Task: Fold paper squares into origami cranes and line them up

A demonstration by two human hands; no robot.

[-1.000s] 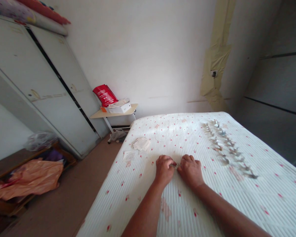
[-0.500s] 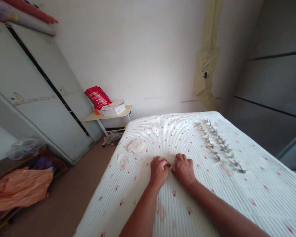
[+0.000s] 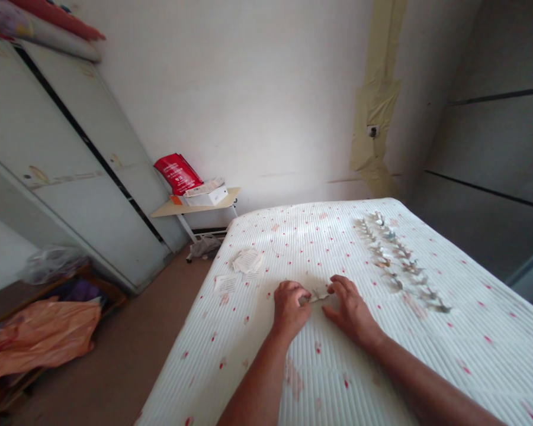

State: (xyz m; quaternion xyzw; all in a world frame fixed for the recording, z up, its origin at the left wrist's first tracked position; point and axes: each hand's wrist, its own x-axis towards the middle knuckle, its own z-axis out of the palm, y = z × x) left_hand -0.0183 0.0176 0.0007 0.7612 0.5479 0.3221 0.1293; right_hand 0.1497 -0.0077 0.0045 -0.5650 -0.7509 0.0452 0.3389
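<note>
A small piece of folded paper (image 3: 318, 295) lies low over the patterned bedcover (image 3: 337, 367), between my hands. My left hand (image 3: 290, 305) pinches its left end between thumb and fingers. My right hand (image 3: 349, 309) is at the paper's right end, with thumb and fingers spread apart. Several small folded paper pieces (image 3: 398, 251) stand in two rows to the right. On the left of the bed lies a loose pile of printed paper pieces (image 3: 247, 261), with a flat printed piece (image 3: 225, 284) just in front of it.
Beyond the bed's far left corner stands a small table (image 3: 169, 209) with a red bag (image 3: 177, 173) and a white box (image 3: 208, 197). Cabinets (image 3: 93, 177) line the left side. An orange plastic bag (image 3: 44, 337) lies at the lower left.
My right hand has moved right and its fingers have opened, so the folded paper between the hands now shows. My left hand keeps its pinch. The view has shifted slightly.
</note>
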